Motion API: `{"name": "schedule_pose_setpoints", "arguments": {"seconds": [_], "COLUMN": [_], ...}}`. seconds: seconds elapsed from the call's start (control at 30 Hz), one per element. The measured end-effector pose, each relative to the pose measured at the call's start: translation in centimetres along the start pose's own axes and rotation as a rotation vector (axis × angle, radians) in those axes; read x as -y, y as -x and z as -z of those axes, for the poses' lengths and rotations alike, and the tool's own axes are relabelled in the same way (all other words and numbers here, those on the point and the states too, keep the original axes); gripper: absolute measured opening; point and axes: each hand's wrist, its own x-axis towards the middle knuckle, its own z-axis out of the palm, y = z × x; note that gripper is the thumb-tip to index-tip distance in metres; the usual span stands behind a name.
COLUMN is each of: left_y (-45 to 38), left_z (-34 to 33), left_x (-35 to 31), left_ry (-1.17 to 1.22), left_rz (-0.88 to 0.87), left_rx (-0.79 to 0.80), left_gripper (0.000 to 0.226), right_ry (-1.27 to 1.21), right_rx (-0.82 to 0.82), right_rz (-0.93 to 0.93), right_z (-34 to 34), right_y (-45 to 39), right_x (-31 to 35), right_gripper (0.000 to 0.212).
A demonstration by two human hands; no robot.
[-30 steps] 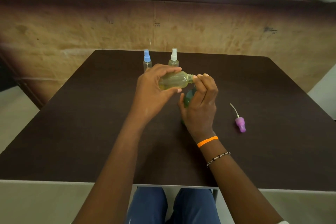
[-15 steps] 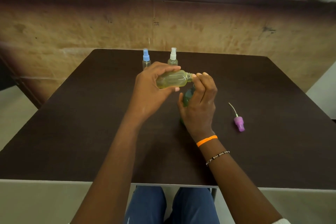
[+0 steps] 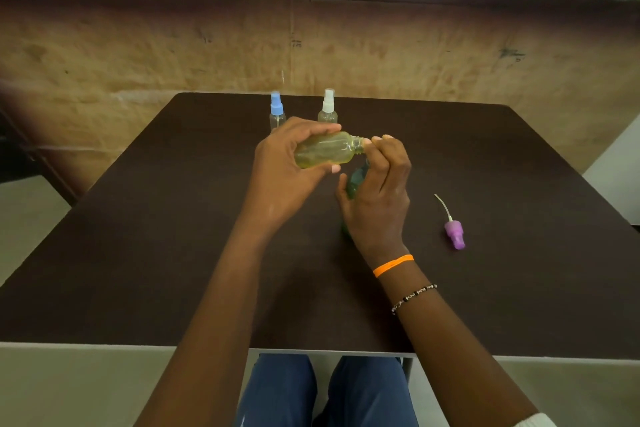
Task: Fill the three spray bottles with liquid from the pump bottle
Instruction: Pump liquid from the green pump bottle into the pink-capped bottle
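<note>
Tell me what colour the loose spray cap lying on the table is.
Purple, with a pale dip tube: the spray cap shows clearly in the head view.

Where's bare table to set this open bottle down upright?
Bare: the left half of the table, left of the left hand, and the near strip by the front edge. Crowded: the middle, around the right hand and green pump bottle; the purple spray cap lies right.

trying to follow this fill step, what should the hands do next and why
Probably one more press with the right hand on the green pump bottle, while the left hand holds the tilted open spray bottle at the spout. It looks only partly full, and its purple sprayer cap lies on the table.
</note>
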Motion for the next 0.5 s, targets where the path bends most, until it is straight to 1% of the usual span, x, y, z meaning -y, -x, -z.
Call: {"name": "schedule_pose_setpoints", "arguments": {"seconds": [0.1,0.33,0.5], "left_y": [0.13,-0.23,-0.10], "left_z": [0.00,-0.08,-0.17], "left_x": [0.14,-0.14,0.08], "left_ry": [0.003,0.020,0.023], "left_rz": [0.012,0.001,0.012], "left_rx": [0.010,-0.016,-0.015], "left_gripper": [0.050,0.051,0.051], "right_ry": [-0.014,0.047,-0.012], "right_rx": [-0.020,0.069,0.018], "right_rz": [-0.027,0.035,0.025], "right_z": [-0.14,0.55,0.09], "right_y": [0.00,-0.03,0.05], "right_x": [0.09,-0.06,-0.28], "right_gripper": [0.067,0.074,0.070]}}
